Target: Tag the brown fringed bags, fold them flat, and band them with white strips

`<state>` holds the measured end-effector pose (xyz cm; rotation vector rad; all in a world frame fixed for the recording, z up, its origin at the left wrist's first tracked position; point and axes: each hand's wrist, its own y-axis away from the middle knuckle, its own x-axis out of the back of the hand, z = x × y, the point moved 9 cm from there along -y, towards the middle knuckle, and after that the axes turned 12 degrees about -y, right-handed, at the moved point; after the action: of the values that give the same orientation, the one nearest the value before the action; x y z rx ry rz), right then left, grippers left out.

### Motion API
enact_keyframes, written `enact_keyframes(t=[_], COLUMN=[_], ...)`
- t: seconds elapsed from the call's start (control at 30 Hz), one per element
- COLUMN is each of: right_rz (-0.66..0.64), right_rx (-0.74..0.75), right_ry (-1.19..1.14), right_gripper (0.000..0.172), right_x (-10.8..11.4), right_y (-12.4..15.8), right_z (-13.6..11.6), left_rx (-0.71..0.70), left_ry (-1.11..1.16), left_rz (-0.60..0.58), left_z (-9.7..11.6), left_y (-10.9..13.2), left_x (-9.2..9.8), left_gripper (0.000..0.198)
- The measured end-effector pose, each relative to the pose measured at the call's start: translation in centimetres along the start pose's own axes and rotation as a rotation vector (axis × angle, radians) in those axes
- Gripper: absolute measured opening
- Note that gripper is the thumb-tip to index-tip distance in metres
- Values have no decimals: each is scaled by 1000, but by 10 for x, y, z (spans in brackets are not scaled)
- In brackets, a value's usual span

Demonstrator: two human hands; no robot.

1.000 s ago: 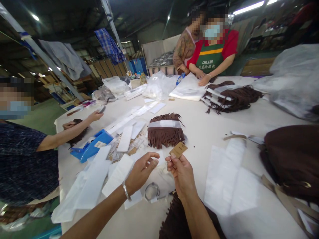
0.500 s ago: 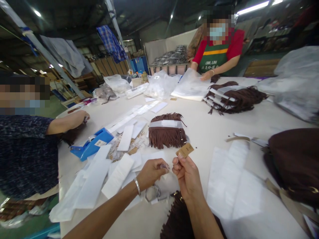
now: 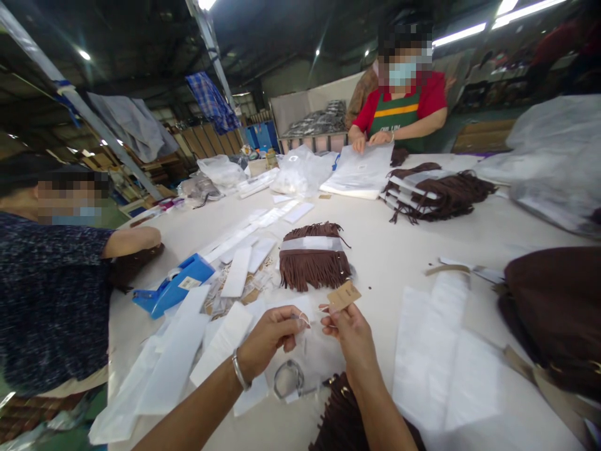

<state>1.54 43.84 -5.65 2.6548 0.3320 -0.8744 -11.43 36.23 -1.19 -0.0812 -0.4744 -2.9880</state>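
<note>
Between thumb and fingers of my right hand (image 3: 350, 329) is a tan hang tag (image 3: 344, 295), held up with a bit of pale string at its left. My left hand (image 3: 277, 329) pinches a thin white string (image 3: 304, 319), a short gap away from the right hand. Just beyond both hands lies a brown fringed bag (image 3: 312, 257) with a white paper band around it. Beneath my right forearm, a second dark brown fringed bag (image 3: 335, 413) is partly hidden. A grey coiled loop (image 3: 288, 379) lies on the table below my left hand.
A blue tape dispenser (image 3: 173, 285) stands left, near white paper strips (image 3: 171, 351) and a heap of tags. Banded fringed bags (image 3: 432, 191) are stacked back right; a brown bag (image 3: 554, 307) sits at right. Co-workers stand at left and across the white table (image 3: 375, 250).
My hands have drawn slightly apart, the left one moving left with the string. The co-worker across now has both hands on the plastic bag's top edge. The view has shifted a little.
</note>
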Motion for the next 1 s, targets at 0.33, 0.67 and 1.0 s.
enact_keyframes(t=[0.33, 0.67, 1.0], right_rz=[-230, -268, -211], right_rx=[-257, -7, 480], right_ry=[61, 460, 983], right_gripper=[83, 35, 21], right_x=[-32, -30, -37], right_y=[18, 19, 32], right_z=[20, -3, -39], left_rx=[-51, -95, -368], left_ry=[115, -157, -1189], left_rz=[44, 130, 333], left_z=[11, 9, 61], left_y=[-8, -15, -4], left_x=[1, 13, 5], left_gripper=[18, 23, 59])
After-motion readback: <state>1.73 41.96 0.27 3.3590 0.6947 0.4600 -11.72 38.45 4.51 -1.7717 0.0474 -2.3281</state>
